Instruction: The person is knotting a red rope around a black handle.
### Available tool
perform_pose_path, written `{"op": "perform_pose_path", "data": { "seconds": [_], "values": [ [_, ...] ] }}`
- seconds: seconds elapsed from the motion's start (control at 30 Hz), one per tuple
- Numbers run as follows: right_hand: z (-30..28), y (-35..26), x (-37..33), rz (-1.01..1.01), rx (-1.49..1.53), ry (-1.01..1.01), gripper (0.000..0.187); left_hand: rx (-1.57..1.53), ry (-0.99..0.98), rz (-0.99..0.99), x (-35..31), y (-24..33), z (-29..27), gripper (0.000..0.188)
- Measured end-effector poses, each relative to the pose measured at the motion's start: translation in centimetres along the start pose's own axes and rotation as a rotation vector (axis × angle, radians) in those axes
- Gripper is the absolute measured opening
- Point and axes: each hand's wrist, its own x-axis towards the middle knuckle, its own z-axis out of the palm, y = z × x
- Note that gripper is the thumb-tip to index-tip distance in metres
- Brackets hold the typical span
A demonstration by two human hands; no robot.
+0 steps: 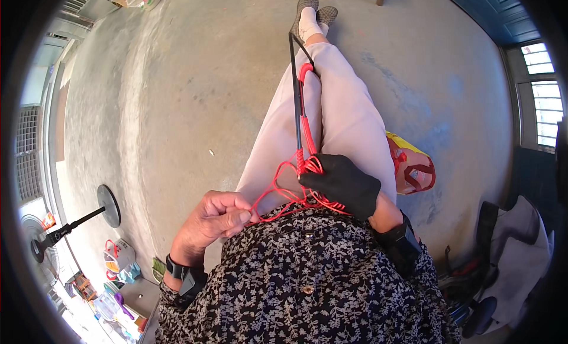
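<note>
A long, narrow black frame [297, 107] lies along my legs, its far end angled near the shins. Red cord is wound tightly round parts of it, with a thick red wrapping [305, 70] toward the far end. My right hand [343, 184], in a black glove, is closed round the frame's near end and a bunch of loose red cord. Bare, my left hand [220, 217] pinches a strand of the red cord [278, 187] between thumb and fingers. Loose loops spread between both hands over my lap. The gloved fingertips are partly hidden.
A red and yellow bag [411, 165] stands on the floor beside my right leg. At left are a black stand with a round base [109, 206], a fan [40, 249] and assorted household items. A grey cloth-covered thing [518, 255] is at the lower right.
</note>
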Motion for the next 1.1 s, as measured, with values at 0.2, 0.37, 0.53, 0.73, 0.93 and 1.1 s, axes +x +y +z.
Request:
{"op": "perform_pose_path", "data": {
  "seconds": [0.2,0.37,0.53,0.73,0.93,1.1],
  "values": [
    [-0.6,-1.3,-1.0,0.108,0.366,0.328,0.021,-0.345,-0.215,0.111,2.3,0.2,-0.7,0.023],
    [-5.2,-1.5,-2.5,-0.392,0.142,0.854,0.012,-0.488,0.017,0.449,6.7,3.7,3.2,0.039],
    [-5.9,-2.3,-2.5,-0.503,-0.575,1.025,0.009,-0.159,0.063,0.344,9.7,1.8,2.6,0.042],
    [-1.3,-0.9,1.2,-0.217,-0.160,0.607,0.026,0.241,0.063,0.256,10.7,1.1,4.4,0.032],
    [-0.3,0.2,1.2,-0.144,0.294,0.334,0.039,0.632,0.144,0.293,12.0,0.3,4.2,0.021],
    [-2.3,-0.8,-0.1,-0.040,0.374,0.369,0.034,0.381,0.273,0.266,10.9,1.9,1.9,0.026]
  ]
}}
